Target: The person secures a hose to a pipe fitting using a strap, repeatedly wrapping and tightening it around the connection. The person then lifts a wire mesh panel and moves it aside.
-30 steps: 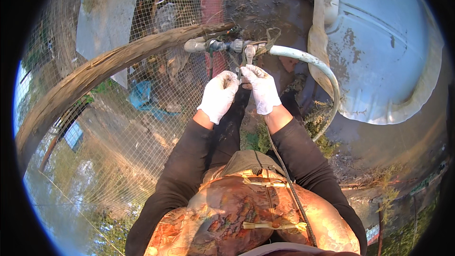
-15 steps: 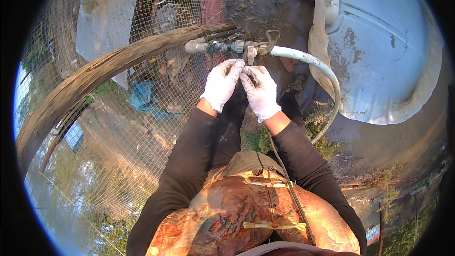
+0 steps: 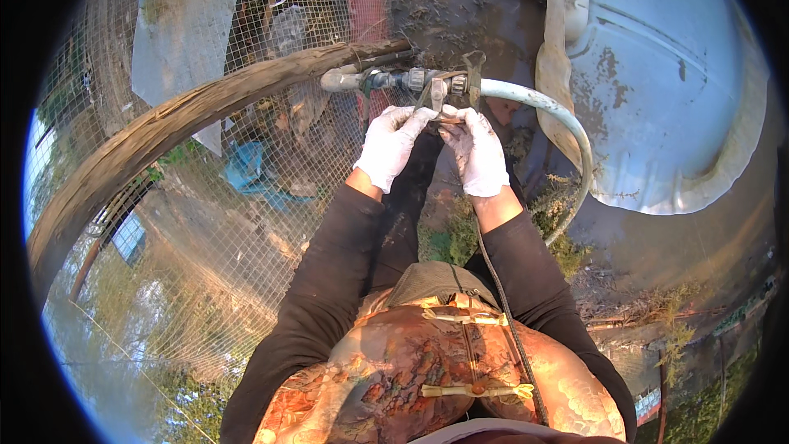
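Note:
A pipe valve with grey and black fittings (image 3: 417,80) joins a grey elbow to a pale hose (image 3: 534,99). Dark, flat strips (image 3: 474,74) are wrapped about the fittings, and a worn lever (image 3: 438,92) points down from them. Both my hands wear thin white gloves. Just below the valve, my left hand (image 3: 389,144) pinches the lower part of a dark strip hanging from it. Close beside it, my right hand (image 3: 478,152) is closed in a pinch at a narrow brownish piece, largely covered by the fingers; its kind cannot be made out.
A thick wooden pole (image 3: 164,119) curves along wire mesh (image 3: 246,238) on the left. A large pale-blue tank (image 3: 657,82) stands at the right on wet, muddy ground (image 3: 468,0). A cord (image 3: 509,321) hangs down my front, over a patterned garment.
My right hand has moved right, a little away from the left, uncovering the valve's lever. My left hand has shifted slightly right. The hose and fittings have shifted slightly.

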`<state>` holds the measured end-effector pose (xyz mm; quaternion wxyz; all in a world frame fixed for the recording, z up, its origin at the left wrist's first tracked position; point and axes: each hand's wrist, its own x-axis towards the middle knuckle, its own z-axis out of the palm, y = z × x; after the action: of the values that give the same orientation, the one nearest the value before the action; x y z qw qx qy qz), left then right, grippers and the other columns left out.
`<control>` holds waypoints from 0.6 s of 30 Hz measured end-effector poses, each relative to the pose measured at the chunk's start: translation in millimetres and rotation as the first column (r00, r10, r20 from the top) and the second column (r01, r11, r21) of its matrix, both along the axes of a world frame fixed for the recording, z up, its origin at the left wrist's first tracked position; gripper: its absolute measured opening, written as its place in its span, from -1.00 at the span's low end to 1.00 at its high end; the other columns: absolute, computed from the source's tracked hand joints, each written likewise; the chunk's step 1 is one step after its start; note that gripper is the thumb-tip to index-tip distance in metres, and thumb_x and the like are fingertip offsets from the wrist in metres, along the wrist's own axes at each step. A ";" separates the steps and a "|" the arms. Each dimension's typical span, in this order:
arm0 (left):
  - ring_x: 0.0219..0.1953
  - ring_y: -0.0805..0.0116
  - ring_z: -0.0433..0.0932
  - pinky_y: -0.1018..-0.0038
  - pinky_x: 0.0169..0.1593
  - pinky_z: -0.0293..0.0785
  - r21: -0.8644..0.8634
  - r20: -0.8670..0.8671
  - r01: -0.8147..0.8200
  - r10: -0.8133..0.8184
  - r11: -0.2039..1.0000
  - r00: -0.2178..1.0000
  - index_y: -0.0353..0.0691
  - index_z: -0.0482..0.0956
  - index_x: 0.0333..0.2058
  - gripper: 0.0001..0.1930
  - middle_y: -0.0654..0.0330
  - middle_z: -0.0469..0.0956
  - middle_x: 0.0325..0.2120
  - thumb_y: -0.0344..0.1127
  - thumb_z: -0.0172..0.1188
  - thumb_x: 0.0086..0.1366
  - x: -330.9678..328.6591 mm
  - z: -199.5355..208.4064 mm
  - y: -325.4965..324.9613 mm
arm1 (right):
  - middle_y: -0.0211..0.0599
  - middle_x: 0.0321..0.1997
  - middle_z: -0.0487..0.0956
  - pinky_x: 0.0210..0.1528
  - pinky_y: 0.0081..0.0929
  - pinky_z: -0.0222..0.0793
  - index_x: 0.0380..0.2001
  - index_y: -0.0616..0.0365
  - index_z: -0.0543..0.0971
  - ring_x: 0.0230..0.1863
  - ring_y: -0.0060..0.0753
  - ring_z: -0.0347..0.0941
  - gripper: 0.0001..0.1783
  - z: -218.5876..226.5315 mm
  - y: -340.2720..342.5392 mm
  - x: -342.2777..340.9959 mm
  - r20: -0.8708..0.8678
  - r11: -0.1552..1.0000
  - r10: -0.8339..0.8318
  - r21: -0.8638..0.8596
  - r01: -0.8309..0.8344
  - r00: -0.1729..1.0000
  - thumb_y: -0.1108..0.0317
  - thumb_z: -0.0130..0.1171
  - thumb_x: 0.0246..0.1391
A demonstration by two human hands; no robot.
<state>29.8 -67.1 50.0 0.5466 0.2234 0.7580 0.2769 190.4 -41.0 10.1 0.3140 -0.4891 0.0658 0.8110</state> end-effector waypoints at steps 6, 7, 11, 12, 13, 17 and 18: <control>0.12 0.32 0.40 0.45 0.16 0.36 0.109 -0.153 0.009 0.008 0.994 0.988 -0.24 0.76 -0.21 -0.81 0.16 0.59 -0.19 -0.28 0.28 0.35 5.7 -7.2 -4.2 | -0.50 -0.53 0.40 -0.19 -0.47 0.44 -0.26 0.17 0.53 -0.45 -0.54 0.44 -0.81 55.5 32.9 46.5 0.117 0.976 0.036 0.209 -0.060 0.993 0.28 0.08 0.39; 0.05 0.28 0.45 0.43 0.12 0.39 0.114 -0.196 0.031 -0.008 0.993 0.981 -0.29 0.75 -0.21 -0.78 0.11 0.57 -0.15 -0.25 0.29 0.34 6.2 -9.2 -5.6 | -0.56 -0.57 0.37 -0.34 -0.56 0.41 -0.27 0.16 0.53 -0.54 -0.64 0.35 -0.81 67.2 46.5 57.4 0.197 0.972 0.131 0.169 -0.165 0.972 0.27 0.09 0.37; -0.12 0.20 0.57 0.40 0.02 0.48 0.059 -0.294 0.069 -0.048 0.996 0.955 -0.40 0.70 -0.20 -0.69 0.01 0.54 -0.10 -0.20 0.31 0.33 9.4 -18.0 -14.0 | -0.69 -0.53 0.38 -0.49 -0.71 0.08 -0.33 0.12 0.58 -0.54 -0.81 0.17 -0.85 113.1 106.3 110.4 0.479 0.625 0.659 0.080 -0.777 0.580 0.30 0.21 0.28; -0.14 0.19 0.57 0.40 0.00 0.49 0.031 -0.308 0.072 -0.059 0.997 0.950 -0.41 0.69 -0.19 -0.68 0.01 0.54 -0.12 -0.20 0.32 0.33 10.7 -20.8 -15.3 | -0.72 -0.49 0.35 -0.49 -0.74 0.02 -0.24 0.17 0.60 -0.53 -0.83 0.12 -0.82 122.1 117.7 120.2 0.550 0.562 0.675 0.048 -0.826 0.492 0.28 0.22 0.29; -0.16 0.19 0.58 0.41 -0.02 0.49 0.040 -0.298 0.051 -0.037 0.998 0.954 -0.42 0.68 -0.19 -0.68 0.01 0.55 -0.13 -0.20 0.32 0.33 12.1 -23.4 -16.4 | -0.73 -0.48 0.34 -0.48 -0.73 0.02 -0.21 0.18 0.60 -0.51 -0.82 0.10 -0.83 129.3 130.5 129.1 0.592 0.561 0.638 0.081 -0.824 0.492 0.29 0.23 0.29; -0.22 0.21 0.60 0.41 -0.08 0.50 0.027 -0.267 -0.013 0.019 1.000 0.963 -0.41 0.68 -0.21 -0.69 0.03 0.56 -0.17 -0.20 0.32 0.32 15.7 -28.5 -15.1 | -0.68 -0.39 0.44 -0.40 -0.73 0.11 -0.14 0.27 0.62 -0.42 -0.80 0.16 -0.78 152.0 180.9 151.7 0.847 0.511 0.408 0.097 -0.854 0.340 0.34 0.28 0.28; -0.24 0.22 0.60 0.41 -0.10 0.51 0.004 -0.256 -0.030 0.030 1.000 0.966 -0.40 0.68 -0.22 -0.69 0.05 0.57 -0.18 -0.19 0.32 0.32 15.0 -27.8 -13.9 | -0.67 -0.35 0.49 -0.41 -0.74 0.09 -0.12 0.25 0.63 -0.44 -0.81 0.14 -0.77 159.3 194.7 157.2 0.847 0.554 0.430 0.025 -0.832 0.312 0.32 0.30 0.26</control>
<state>44.8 -80.9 22.2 0.4401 0.2456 0.8255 0.2540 347.6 153.7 169.4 0.0570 -0.6728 -0.4741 0.5651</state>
